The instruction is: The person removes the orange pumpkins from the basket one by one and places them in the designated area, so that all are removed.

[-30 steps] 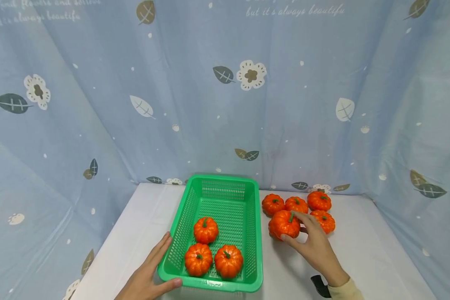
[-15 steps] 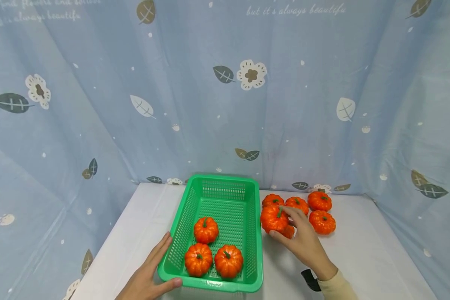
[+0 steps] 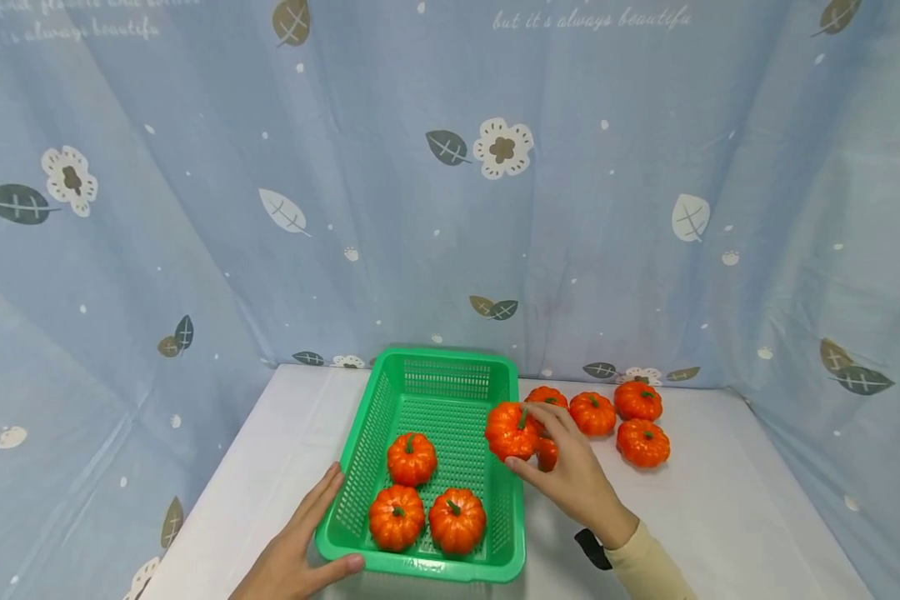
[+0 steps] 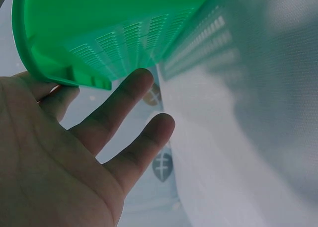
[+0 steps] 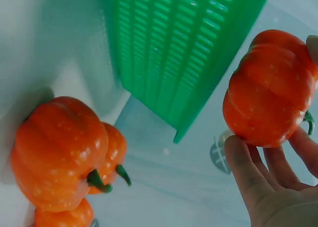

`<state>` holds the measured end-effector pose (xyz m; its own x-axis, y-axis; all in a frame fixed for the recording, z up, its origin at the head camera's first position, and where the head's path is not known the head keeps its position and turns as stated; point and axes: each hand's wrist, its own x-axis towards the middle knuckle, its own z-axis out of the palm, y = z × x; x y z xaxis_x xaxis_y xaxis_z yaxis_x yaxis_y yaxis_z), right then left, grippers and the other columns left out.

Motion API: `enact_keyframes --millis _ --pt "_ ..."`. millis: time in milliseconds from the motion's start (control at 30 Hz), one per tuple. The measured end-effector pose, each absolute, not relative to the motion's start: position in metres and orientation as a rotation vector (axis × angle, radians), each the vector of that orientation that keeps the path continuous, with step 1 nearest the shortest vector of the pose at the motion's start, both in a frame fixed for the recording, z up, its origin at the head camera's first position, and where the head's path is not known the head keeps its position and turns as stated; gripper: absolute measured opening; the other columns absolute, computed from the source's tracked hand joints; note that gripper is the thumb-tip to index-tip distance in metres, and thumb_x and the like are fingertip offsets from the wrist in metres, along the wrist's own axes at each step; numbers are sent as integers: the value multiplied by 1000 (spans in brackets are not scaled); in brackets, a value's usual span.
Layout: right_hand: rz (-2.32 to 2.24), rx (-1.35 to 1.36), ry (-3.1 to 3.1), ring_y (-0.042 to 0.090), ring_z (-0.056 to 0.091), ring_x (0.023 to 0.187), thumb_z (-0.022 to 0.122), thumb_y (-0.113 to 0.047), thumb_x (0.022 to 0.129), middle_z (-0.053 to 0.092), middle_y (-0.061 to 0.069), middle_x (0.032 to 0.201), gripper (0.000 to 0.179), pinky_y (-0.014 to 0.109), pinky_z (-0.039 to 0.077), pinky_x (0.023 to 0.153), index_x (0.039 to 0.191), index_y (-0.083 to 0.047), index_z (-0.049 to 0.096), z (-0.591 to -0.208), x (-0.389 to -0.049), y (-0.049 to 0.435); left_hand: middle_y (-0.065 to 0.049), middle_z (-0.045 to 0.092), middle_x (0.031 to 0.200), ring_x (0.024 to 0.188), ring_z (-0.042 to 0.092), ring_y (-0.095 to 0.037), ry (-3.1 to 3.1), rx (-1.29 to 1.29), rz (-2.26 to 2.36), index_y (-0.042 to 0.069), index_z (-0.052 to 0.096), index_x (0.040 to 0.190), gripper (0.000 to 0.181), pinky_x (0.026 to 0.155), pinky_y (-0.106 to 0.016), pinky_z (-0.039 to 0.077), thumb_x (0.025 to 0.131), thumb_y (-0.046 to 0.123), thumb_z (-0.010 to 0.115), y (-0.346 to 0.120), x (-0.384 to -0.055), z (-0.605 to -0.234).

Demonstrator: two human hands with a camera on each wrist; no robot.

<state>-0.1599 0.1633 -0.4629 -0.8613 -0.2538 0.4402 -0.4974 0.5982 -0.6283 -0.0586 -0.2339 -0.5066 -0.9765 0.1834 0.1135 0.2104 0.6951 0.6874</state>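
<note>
A green plastic basket (image 3: 425,570) with slotted walls stands on the table and contains three small orange pumpkins, one of them a pumpkin (image 3: 457,522) near its front right. My left hand (image 3: 294,546) touches the basket's front left corner, thumb at the front rim and fingers straight along the left side; the left wrist view shows these fingers (image 4: 119,105) spread beside the rim. Above the basket's right rim, my right hand (image 3: 576,467) holds another pumpkin (image 3: 512,431) with a green stem between thumb and fingers. In the right wrist view this pumpkin (image 5: 271,90) is clear of the basket.
Several more pumpkins stand on the white table to the basket's right, including a pumpkin (image 3: 642,442) at the right end and one (image 3: 547,455) partly hidden behind my right hand. A blue patterned curtain (image 3: 390,208) hangs behind and at both sides.
My right hand has carried its pumpkin leftward, from over the pumpkins on the table to the basket's right rim. The left hand has stayed at the basket corner.
</note>
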Motion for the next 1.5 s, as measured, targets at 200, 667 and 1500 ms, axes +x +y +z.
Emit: enact_keyframes --millis 200,667,1500 --pt "1115 686 -2539 19 54 124 88 -37 81 49 -4 144 73 50 52 94 144 -21 55 -463 -166 151 6 18 169 140 7 17 -2836 -350 -1177 31 23 163 104 98 -72 41 81 50 83 -234 -59 -509" --pt "1052 782 -2559 21 54 122 86 -34 83 47 2 141 82 46 54 96 152 -22 43 -458 -181 133 4 19 169 139 5 17 -2836 -356 -1178 31 22 163 104 97 -73 41 81 49 83 -236 -58 -509" --pt "1076 897 -2772 26 57 120 86 -32 83 43 7 144 74 42 54 96 145 -12 52 -464 -215 102 1 20 168 139 6 20 -2820 -375 -1161 30 23 163 106 97 -71 42 79 49 85 -237 -59 -510"
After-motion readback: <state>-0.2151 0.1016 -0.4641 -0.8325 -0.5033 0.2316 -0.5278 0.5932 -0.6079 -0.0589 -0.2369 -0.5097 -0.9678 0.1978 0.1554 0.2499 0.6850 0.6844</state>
